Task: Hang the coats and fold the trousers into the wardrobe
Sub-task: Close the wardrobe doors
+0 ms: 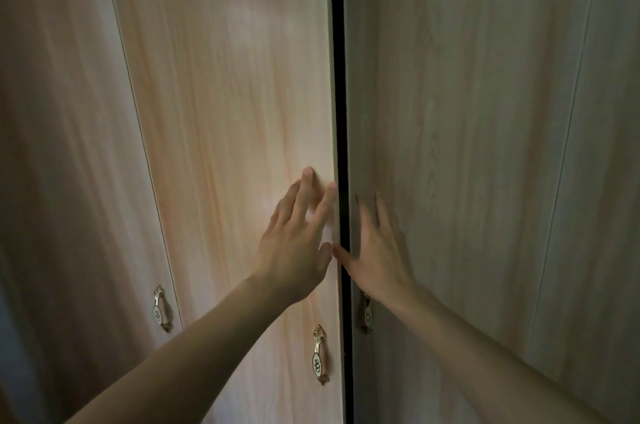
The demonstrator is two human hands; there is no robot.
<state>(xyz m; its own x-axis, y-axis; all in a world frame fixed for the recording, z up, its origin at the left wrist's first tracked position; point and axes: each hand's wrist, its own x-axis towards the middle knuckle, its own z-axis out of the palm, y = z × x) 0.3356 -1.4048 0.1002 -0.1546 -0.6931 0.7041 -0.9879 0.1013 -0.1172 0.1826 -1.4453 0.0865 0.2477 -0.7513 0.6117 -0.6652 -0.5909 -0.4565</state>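
The wardrobe fills the view, its two middle doors, the left door (225, 111) and right door (467, 111), parted by a narrow dark gap; no coats or trousers show. These stiff, smooth laminate panels probably swing lightly, and offer little purchase except at an edge or the ornate handle (319, 354). The left hand (294, 250) and right hand (377, 250) lie flat, fingers spread, beside the gap, grasping nothing.

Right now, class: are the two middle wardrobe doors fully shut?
No. A dark gap runs between the left door and right door.
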